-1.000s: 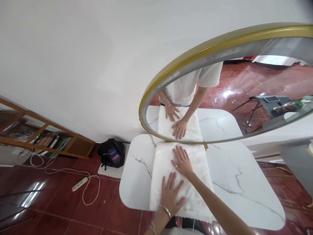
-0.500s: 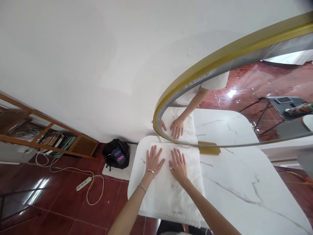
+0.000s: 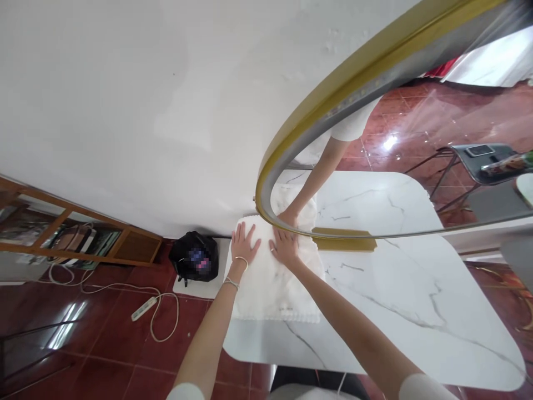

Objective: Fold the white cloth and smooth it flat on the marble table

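A folded white cloth (image 3: 272, 286) lies on the far left part of a white marble-patterned table (image 3: 395, 300). My left hand (image 3: 244, 244) rests flat on the cloth's far left corner, fingers spread. My right hand (image 3: 284, 247) lies flat beside it on the cloth's far edge, right under the mirror's rim. Both arms reach forward across the cloth. A gold-framed oval mirror (image 3: 333, 100) stands at the table's back and reflects my right arm and the cloth.
A black bag (image 3: 194, 258) sits on the red tiled floor by the wall, left of the table. A white power strip (image 3: 144, 308) with a cord lies on the floor. A wooden shelf (image 3: 70, 236) runs along the wall at left.
Both hands slid away from me along the cloth to its far edge. The left hand came up from the near end to lie beside the right. The cloth shifted toward the mirror.
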`<state>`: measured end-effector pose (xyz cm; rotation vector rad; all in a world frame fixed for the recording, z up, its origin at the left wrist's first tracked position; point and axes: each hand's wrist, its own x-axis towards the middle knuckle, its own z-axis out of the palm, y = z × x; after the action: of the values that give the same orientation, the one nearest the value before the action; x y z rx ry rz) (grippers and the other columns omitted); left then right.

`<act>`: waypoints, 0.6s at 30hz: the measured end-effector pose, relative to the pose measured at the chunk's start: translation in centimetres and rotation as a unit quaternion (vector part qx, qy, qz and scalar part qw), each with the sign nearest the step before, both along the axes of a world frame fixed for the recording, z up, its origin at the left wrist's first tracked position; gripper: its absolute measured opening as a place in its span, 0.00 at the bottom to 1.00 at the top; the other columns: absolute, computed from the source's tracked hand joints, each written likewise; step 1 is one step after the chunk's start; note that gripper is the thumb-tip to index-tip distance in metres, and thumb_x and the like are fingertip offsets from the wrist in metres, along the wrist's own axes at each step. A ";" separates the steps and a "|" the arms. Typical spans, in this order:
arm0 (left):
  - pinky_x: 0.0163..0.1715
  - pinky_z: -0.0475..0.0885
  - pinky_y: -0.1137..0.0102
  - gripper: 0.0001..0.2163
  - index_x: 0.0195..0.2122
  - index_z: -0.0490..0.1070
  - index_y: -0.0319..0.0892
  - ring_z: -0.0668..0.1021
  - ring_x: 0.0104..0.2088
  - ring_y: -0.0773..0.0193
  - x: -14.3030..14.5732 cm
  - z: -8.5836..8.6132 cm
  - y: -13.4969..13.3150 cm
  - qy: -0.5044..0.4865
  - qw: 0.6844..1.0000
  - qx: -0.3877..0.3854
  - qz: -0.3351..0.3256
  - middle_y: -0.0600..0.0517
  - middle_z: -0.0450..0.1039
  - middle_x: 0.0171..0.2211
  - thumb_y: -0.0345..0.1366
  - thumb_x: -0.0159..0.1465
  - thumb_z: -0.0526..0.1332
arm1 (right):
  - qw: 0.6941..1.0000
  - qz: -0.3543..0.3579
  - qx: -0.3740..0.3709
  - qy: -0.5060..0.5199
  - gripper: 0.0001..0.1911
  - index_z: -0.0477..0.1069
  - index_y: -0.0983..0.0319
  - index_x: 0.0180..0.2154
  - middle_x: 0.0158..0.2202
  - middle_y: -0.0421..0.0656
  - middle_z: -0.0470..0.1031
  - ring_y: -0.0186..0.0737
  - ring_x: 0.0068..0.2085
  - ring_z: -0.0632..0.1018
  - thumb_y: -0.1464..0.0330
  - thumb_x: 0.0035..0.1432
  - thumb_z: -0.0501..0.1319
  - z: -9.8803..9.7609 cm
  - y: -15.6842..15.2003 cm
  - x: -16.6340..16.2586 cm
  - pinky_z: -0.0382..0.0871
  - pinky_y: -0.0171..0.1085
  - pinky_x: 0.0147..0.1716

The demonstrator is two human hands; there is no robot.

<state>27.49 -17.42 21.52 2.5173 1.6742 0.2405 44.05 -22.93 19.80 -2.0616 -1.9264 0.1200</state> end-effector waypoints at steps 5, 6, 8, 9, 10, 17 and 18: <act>0.64 0.48 0.50 0.26 0.64 0.55 0.47 0.53 0.66 0.50 -2.2 0.5 -2.2 0.018 0.997 0.003 0.073 0.44 0.47 0.67 0.46 0.66 0.53 | 0.998 0.061 0.022 0.009 0.25 0.58 0.63 0.62 0.63 0.51 0.58 0.53 0.62 0.59 0.63 0.66 0.47 0.1 -0.4 -2.1 0.44 0.61 0.60; 0.64 0.48 0.50 0.26 0.64 0.55 0.47 0.53 0.66 0.50 -2.8 0.5 -3.2 0.018 0.996 0.003 0.088 0.43 0.47 0.67 0.46 0.66 0.53 | 0.997 0.078 0.028 0.009 0.23 0.61 0.62 0.60 0.62 0.50 0.60 0.52 0.62 0.59 0.64 0.66 0.47 0.2 -1.4 -2.8 0.43 0.60 0.61; 0.63 0.50 0.50 0.26 0.64 0.55 0.46 0.53 0.66 0.49 -4.0 0.5 -5.7 0.018 0.992 0.001 0.121 0.42 0.47 0.67 0.46 0.66 0.52 | 0.994 0.104 0.033 0.010 0.21 0.66 0.61 0.56 0.59 0.48 0.65 0.49 0.60 0.63 0.67 0.66 0.47 0.3 -4.1 -4.4 0.46 0.56 0.61; 0.63 0.51 0.50 0.26 0.64 0.55 0.46 0.53 0.66 0.49 -4.6 0.5 -7.1 0.016 0.990 0.001 0.138 0.42 0.48 0.67 0.46 0.66 0.52 | 0.993 0.114 0.033 0.011 0.20 0.66 0.61 0.56 0.58 0.48 0.66 0.49 0.59 0.64 0.67 0.65 0.47 0.4 -5.8 -5.2 0.48 0.54 0.61; 0.63 0.51 0.50 0.25 0.64 0.55 0.46 0.53 0.66 0.48 -5.1 0.4 -8.5 0.014 0.988 0.003 0.152 0.42 0.48 0.67 0.45 0.66 0.52 | 0.992 0.124 0.034 0.012 0.21 0.65 0.61 0.57 0.59 0.49 0.65 0.50 0.59 0.64 0.65 0.65 0.48 0.5 -7.7 -5.9 0.49 0.53 0.61; 0.62 0.51 0.48 0.25 0.62 0.58 0.40 0.49 0.67 0.46 -5.7 -0.8 -18.0 -0.008 0.981 0.065 0.180 0.38 0.47 0.67 0.45 0.67 0.50 | 0.971 0.238 0.000 0.040 0.37 0.43 0.51 0.66 0.69 0.49 0.35 0.60 0.67 0.43 0.47 0.60 0.49 1.4 -19.2 -5.3 0.26 0.66 0.59; 0.62 0.51 0.48 0.25 0.62 0.58 0.40 0.49 0.67 0.46 -5.0 -1.0 -18.7 -0.012 0.982 0.069 0.174 0.38 0.46 0.67 0.45 0.67 0.49 | 0.972 0.231 -0.003 0.033 0.37 0.42 0.50 0.66 0.69 0.48 0.35 0.59 0.67 0.42 0.47 0.61 0.48 1.5 -20.0 -4.5 0.25 0.65 0.59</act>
<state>22.49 -36.15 20.54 2.2815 2.1495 0.4285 39.54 -42.97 21.28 -1.5519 -2.3259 0.2946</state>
